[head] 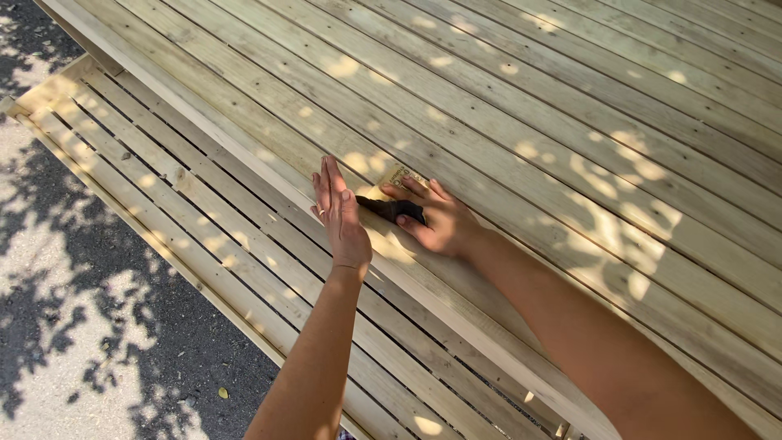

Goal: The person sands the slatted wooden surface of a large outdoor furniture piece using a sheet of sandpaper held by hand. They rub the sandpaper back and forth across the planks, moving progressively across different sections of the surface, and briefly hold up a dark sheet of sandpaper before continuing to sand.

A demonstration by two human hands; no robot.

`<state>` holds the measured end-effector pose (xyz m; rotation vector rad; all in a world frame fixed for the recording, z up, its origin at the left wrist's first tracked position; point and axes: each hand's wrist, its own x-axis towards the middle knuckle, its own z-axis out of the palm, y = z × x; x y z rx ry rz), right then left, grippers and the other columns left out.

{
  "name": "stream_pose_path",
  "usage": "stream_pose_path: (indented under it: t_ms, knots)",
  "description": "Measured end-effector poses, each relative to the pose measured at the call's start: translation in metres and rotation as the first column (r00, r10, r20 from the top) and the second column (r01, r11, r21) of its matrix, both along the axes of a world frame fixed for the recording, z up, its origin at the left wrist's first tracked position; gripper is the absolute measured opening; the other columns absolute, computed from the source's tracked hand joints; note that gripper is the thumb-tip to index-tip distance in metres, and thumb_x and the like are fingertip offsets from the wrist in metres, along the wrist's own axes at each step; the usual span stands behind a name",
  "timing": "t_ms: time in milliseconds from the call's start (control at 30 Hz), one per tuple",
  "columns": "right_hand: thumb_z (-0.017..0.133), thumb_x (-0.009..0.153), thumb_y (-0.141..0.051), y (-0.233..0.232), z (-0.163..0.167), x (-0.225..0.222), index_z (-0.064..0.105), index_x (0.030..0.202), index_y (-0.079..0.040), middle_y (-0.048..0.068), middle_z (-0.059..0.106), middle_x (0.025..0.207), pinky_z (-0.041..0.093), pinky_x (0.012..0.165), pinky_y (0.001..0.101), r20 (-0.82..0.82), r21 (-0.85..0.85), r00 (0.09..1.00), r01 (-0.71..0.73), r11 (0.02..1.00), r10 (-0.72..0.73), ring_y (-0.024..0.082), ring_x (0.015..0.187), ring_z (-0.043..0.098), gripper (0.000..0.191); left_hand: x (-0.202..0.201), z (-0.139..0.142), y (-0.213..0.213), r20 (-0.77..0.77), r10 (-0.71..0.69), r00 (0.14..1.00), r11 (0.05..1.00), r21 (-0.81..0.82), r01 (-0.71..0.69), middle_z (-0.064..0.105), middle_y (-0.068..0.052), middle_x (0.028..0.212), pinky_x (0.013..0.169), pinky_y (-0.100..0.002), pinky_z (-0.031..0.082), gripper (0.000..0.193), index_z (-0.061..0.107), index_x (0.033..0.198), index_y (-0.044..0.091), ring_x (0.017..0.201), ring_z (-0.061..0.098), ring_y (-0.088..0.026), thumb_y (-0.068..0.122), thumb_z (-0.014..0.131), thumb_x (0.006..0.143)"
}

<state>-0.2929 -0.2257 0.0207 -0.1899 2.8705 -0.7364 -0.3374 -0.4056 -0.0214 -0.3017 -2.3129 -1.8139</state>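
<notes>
Dappled sunlight falls across an outdoor scene of dark asphalt point(106, 342) at the left, with pale wooden boards filling the rest. Nearest the pavement lies a lower slatted bench point(204, 236) with open gaps between its slats, and beside it rises the broad tabletop point(529, 106) of close-set planks running diagonally. Along the tabletop's near edge, the left hand point(338, 212) stands on its side with fingers straight and pressed together, gripping nothing, its palm against the rim of the edge board. Just to its right, the right hand point(440, 220) lies flat on the same board, fingers spread, pressing down a small piece of sandpaper point(393, 205), dark on its upper side with a tan corner showing past the fingertips. The wood looks uniformly light and raw, so how much of the surface has been rubbed smooth cannot be judged; only this one spot at the edge is under work, and the long run of boards beyond appears no different. No packages, labels or signs are visible anywhere.
</notes>
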Motion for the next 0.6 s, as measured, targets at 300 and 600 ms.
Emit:
stream_pose_path:
  t_ms: [300, 600]
  knots:
    - [0.034, 0.106, -0.050, 0.001, 0.001, 0.058, 0.031, 0.161, -0.025, 0.007, 0.026, 0.167, 0.007, 0.128, 0.0439, -0.009, -0.070, 0.994, -0.105, 0.992, 0.105, 0.021, 0.158, 0.015, 0.060, -0.004, 0.017, -0.014, 0.319, 0.162, 0.934, 0.973, 0.107, -0.206, -0.003, -0.017, 0.172, 0.126, -0.043, 0.011, 0.079, -0.001, 0.161, -0.001, 0.158, -0.002, -0.031, 0.037, 0.039, 0.105]
    - [0.028, 0.098, -0.055, 0.095, 0.015, 0.251, 0.024, 0.163, -0.028, -0.003, 0.023, 0.171, -0.005, 0.124, 0.0494, 0.173, -0.021, 0.983, 0.059, 0.998, -0.055, 0.023, 0.160, 0.004, 0.071, 0.002, 0.003, 0.025, 0.222, 0.296, 0.929, 0.864, 0.353, -0.360, 0.001, -0.014, 0.174, 0.129, -0.044, 0.007, 0.066, 0.004, 0.164, 0.004, 0.161, -0.002, -0.029, 0.029, 0.027, 0.108]
